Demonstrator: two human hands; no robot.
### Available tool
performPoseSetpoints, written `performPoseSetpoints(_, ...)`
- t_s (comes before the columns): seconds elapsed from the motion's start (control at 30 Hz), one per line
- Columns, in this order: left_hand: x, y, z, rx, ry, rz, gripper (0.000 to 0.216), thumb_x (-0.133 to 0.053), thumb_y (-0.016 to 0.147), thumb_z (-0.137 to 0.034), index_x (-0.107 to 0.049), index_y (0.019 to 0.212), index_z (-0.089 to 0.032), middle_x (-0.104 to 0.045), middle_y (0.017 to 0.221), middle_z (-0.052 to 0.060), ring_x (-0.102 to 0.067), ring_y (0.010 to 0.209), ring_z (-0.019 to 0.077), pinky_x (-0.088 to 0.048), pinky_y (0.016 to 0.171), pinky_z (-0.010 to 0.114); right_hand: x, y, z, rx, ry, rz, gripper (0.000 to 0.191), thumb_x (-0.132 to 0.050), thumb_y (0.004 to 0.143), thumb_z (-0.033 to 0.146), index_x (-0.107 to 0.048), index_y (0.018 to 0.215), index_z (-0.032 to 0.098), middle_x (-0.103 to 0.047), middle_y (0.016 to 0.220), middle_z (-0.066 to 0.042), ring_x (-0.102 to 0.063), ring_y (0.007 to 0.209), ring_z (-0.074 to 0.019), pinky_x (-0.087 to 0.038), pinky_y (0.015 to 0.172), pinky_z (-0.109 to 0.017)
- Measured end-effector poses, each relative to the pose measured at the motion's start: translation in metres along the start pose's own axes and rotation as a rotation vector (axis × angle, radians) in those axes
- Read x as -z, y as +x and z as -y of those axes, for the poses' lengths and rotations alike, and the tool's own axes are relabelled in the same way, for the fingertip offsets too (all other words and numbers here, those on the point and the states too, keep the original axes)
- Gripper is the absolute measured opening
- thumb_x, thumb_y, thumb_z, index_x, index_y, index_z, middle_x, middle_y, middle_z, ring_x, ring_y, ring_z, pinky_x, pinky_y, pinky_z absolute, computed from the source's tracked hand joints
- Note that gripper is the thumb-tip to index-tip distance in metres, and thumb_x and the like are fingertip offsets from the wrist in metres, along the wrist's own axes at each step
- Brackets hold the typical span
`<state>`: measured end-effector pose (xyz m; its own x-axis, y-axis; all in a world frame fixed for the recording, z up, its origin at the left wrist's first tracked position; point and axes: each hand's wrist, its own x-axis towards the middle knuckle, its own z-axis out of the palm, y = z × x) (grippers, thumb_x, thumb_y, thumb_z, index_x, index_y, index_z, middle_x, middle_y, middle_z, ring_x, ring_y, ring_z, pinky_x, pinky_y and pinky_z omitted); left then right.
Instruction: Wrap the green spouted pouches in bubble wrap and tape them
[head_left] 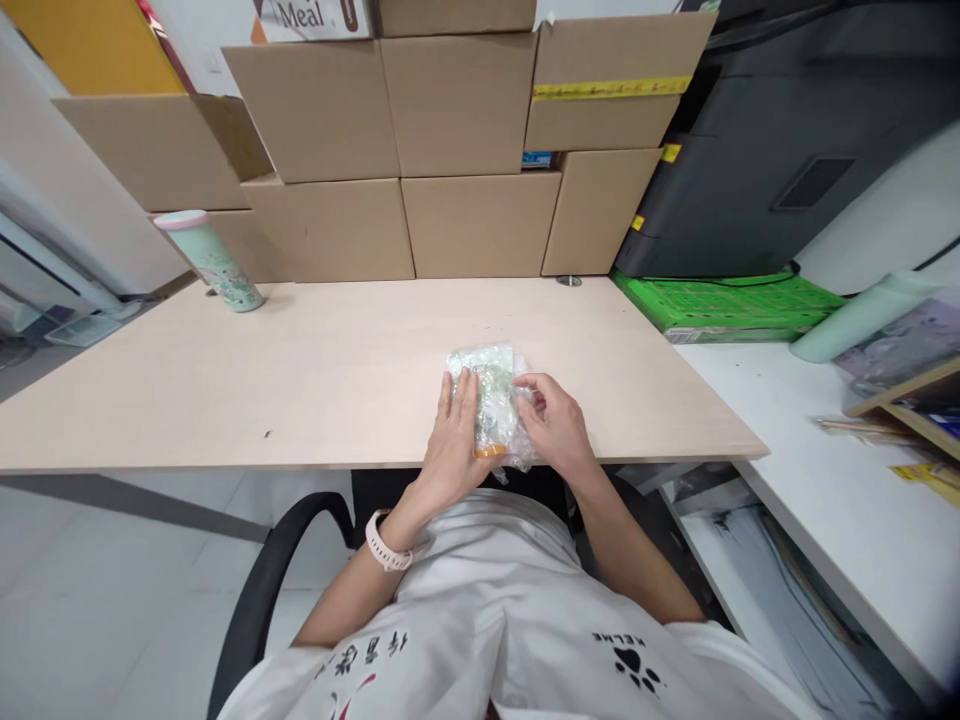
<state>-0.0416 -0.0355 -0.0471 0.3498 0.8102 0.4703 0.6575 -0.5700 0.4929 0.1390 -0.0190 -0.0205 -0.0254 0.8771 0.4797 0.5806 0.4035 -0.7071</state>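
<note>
A bubble-wrapped packet (495,395) with an orange strip (490,451) at its near end is lying at the front edge of the pale wooden tabletop (337,380), a corner of its clear wrap poking past that edge. The left hand (452,430), wearing a pale pink watch strap (388,545) at the wrist, is resting flat along the packet's left side, fingers extended, not closing round it. The right hand (555,425) is curling its fingers at the packet's right edge, touching the wrap; whether they are pinching it, I cannot tell. Cardboard boxes (480,228) are standing stacked behind, and a mint-green tumbler (214,262) is standing far left
</note>
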Motion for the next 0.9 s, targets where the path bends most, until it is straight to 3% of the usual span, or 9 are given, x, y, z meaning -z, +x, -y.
performPoseSetpoints(0.1, -0.004, -0.006, 0.003, 0.083, -0.191, -0.107, 0.098, -0.062, 0.090, -0.048, 0.003, 0.159, -0.027, -0.008, 0.167, 0.017, -0.001, 0.155, 0.0366, -0.023, 0.121, 0.061, -0.002, 0.010, 0.021, 0.161, 0.053, -0.028, 0.027, -0.041, 0.093, 0.017, -0.065, 0.103, 0.025, -0.069, 0.102, -0.005, -0.065, 0.092, -0.0190, -0.052, 0.085, -0.033)
performPoseSetpoints(0.17, -0.005, -0.009, 0.008, 0.155, -0.355, -0.201, 0.090, -0.056, 0.093, -0.051, 0.001, 0.159, -0.030, -0.014, 0.167, 0.016, -0.015, 0.154, 0.0330, -0.033, 0.119, 0.053, -0.001, 0.020, 0.035, 0.287, 0.072, -0.040, 0.029, -0.039, 0.096, 0.015, -0.065, 0.103, 0.025, -0.069, 0.100, -0.005, -0.066, 0.094, -0.0179, -0.052, 0.084, -0.031)
performPoseSetpoints(0.3, 0.006, -0.010, 0.025, 0.373, -0.563, -0.480, 0.076, -0.049, 0.097, -0.047, -0.005, 0.158, -0.033, -0.021, 0.165, 0.016, -0.038, 0.146, 0.0275, -0.045, 0.112, 0.044, 0.013, 0.041, 0.046, 0.398, 0.042, -0.128, 0.033, -0.038, 0.095, 0.011, -0.068, 0.098, 0.024, -0.066, 0.097, -0.006, -0.066, 0.091, -0.0174, -0.053, 0.078, -0.030)
performPoseSetpoints(0.4, 0.021, -0.011, 0.035, 0.510, -0.518, -0.697, 0.074, -0.056, 0.094, -0.039, -0.015, 0.155, -0.031, -0.024, 0.163, 0.016, -0.042, 0.144, 0.0269, -0.043, 0.113, 0.045, 0.028, 0.049, 0.035, 0.362, -0.024, -0.219, 0.034, -0.039, 0.094, 0.009, -0.070, 0.095, 0.025, -0.064, 0.097, -0.006, -0.065, 0.088, -0.0177, -0.053, 0.077, -0.032)
performPoseSetpoints(0.5, 0.032, -0.011, 0.027, 0.430, -0.337, -0.793, 0.058, -0.054, 0.095, -0.034, -0.032, 0.149, -0.030, -0.039, 0.155, 0.013, -0.043, 0.143, 0.0251, -0.040, 0.115, 0.047, 0.038, 0.048, 0.024, 0.323, -0.036, -0.294, 0.034, -0.042, 0.092, 0.009, -0.071, 0.094, 0.025, -0.063, 0.095, -0.005, -0.064, 0.082, -0.0169, -0.054, 0.074, -0.032)
performPoseSetpoints(0.57, 0.032, -0.007, 0.012, 0.250, -0.213, -0.685, 0.042, -0.052, 0.096, -0.031, -0.046, 0.138, -0.026, -0.053, 0.143, 0.012, -0.049, 0.136, 0.0240, -0.040, 0.115, 0.047, 0.041, 0.044, 0.021, 0.317, -0.023, -0.318, 0.034, -0.043, 0.091, 0.008, -0.072, 0.094, 0.025, -0.063, 0.093, -0.004, -0.064, 0.079, -0.0163, -0.054, 0.072, -0.032)
performPoseSetpoints(0.67, 0.018, 0.007, -0.010, -0.012, 0.019, -0.263, 0.040, -0.066, 0.087, -0.033, -0.058, 0.124, -0.021, -0.057, 0.140, 0.013, -0.049, 0.135, 0.0310, -0.041, 0.113, 0.052, 0.041, 0.038, 0.025, 0.346, 0.005, -0.287, 0.032, -0.044, 0.093, 0.008, -0.072, 0.095, 0.024, -0.063, 0.095, -0.004, -0.064, 0.079, -0.0152, -0.055, 0.071, -0.031)
performPoseSetpoints(0.73, 0.006, 0.017, -0.015, -0.004, 0.188, -0.094, 0.046, -0.075, 0.079, -0.030, -0.059, 0.121, -0.018, -0.053, 0.143, 0.017, -0.048, 0.135, 0.0369, -0.043, 0.109, 0.056, 0.041, 0.035, 0.028, 0.371, 0.023, -0.271, 0.030, -0.046, 0.094, 0.010, -0.073, 0.096, 0.024, -0.063, 0.096, -0.004, -0.064, 0.079, -0.0147, -0.055, 0.069, -0.030)
performPoseSetpoints(0.9, 0.007, 0.027, 0.006, 0.073, 0.207, -0.043, 0.046, -0.072, 0.081, -0.017, -0.058, 0.124, -0.016, -0.059, 0.139, 0.018, -0.057, 0.129, 0.0315, -0.049, 0.106, 0.045, 0.051, 0.031, 0.020, 0.368, 0.057, -0.346, 0.028, -0.051, 0.092, 0.008, -0.074, 0.094, 0.023, -0.063, 0.093, -0.003, -0.063, 0.076, -0.0135, -0.054, 0.062, -0.028)
